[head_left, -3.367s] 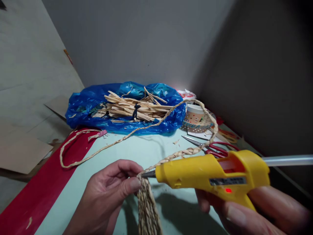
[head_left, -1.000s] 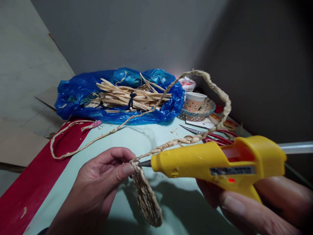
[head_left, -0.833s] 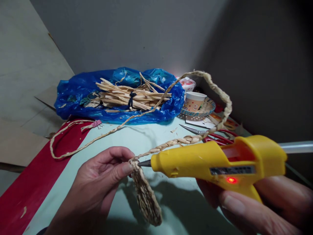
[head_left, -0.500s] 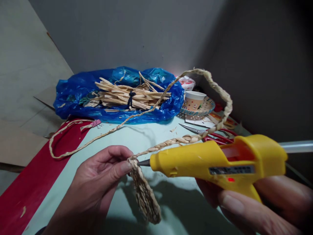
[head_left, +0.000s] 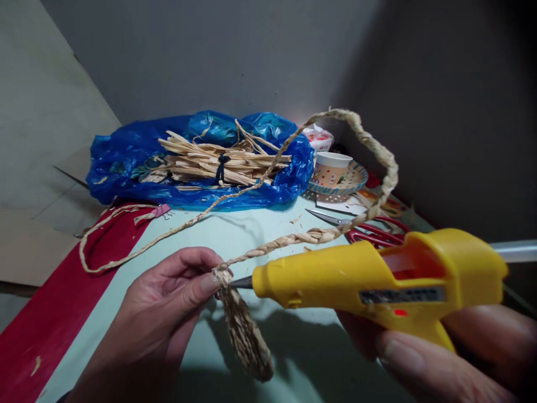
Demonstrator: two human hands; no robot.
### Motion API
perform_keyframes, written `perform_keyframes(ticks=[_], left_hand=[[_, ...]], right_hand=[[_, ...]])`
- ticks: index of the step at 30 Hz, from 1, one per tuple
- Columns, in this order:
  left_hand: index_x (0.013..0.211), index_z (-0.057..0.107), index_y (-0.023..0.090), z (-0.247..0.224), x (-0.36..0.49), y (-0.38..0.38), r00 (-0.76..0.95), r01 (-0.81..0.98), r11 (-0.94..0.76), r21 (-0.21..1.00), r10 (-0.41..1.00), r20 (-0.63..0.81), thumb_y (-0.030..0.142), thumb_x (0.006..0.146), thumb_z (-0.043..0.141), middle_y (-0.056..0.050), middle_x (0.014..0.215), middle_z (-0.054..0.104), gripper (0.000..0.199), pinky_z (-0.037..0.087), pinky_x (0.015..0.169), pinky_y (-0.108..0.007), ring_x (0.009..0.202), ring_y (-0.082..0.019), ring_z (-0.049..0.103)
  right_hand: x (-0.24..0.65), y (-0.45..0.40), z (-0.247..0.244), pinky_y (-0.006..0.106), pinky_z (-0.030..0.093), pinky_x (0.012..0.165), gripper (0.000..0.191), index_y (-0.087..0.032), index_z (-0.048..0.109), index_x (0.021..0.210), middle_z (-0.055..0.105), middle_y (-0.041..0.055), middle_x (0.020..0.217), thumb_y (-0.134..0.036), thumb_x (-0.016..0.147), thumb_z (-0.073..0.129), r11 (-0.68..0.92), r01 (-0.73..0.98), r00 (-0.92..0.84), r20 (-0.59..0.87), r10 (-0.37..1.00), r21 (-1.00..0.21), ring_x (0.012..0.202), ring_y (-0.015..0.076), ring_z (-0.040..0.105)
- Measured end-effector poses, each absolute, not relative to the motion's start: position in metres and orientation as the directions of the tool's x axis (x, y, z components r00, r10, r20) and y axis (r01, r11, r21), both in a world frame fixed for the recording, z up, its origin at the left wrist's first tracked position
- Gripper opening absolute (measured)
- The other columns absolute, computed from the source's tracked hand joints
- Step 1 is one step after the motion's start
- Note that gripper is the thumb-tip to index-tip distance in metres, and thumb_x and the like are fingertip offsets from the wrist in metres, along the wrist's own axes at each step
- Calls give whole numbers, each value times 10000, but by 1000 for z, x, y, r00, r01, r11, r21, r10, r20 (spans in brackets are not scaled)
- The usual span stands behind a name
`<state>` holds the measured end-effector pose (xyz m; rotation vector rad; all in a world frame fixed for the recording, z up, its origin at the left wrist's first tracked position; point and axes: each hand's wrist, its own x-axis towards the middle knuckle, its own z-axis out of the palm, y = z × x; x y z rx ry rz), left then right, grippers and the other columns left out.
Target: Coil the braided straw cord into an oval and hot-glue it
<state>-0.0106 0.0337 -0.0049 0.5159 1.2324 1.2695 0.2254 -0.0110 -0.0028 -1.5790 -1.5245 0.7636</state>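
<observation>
Between thumb and fingers, my left hand pinches the top end of a flat woven straw piece, which hangs edge-on below it. From that end a braided straw cord loops up to the right, over the back and round to the left, where a pink binder clip grips its far end. My right hand is wrapped round the handle of a yellow hot glue gun with a red light on its side. The gun's metal nozzle touches, or nearly touches, the straw piece beside my left thumb. A clear glue stick sticks out of its rear.
A blue plastic bag with a tied bundle of dry straw lies at the back. Right of it stand a paper cup and a woven basket. Red-handled scissors lie behind the glue gun. Red cloth covers the table's left side.
My left hand and the straw piece have shifted slightly left. The gun's nozzle has kept to the piece's upper edge. The camera view has moved a little.
</observation>
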Motion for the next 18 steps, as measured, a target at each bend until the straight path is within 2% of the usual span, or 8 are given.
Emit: perform_keyframes(ticks=[4,7,13,18], left_hand=[[627,764,186,-6,-11,35,-175,-425,259,867,917,-360,216,437,989,15,592,714,296,547,573,-151,562,-102,639],[622,767,191,-8,-12,35,-179,-422,240,874,923,-340,216,448,986,15,588,712,281,548,578,-145,564,-98,635],[613,767,227,-7,-9,35,-213,-416,232,880,915,-342,287,364,1001,36,567,690,347,535,551,-112,535,-76,627],[606,761,223,-7,-8,35,-247,-379,244,892,903,-352,326,326,1003,17,621,719,384,582,615,-165,556,-90,639]], right_hand=[[224,-9,0,221,623,624,362,-394,774,1053,788,50,892,-610,765,731,2,484,108,62,992,-875,820,258,772],[226,-8,1,223,621,623,366,-389,776,1053,786,47,895,-611,765,734,13,493,85,63,994,-870,832,257,766],[237,-7,3,268,644,680,431,-313,713,1235,792,69,1017,-495,844,714,75,525,-81,37,996,-848,919,294,756],[235,-7,14,329,655,761,448,-389,637,1325,780,29,1074,-499,890,639,95,510,-137,28,990,-855,955,303,748]])
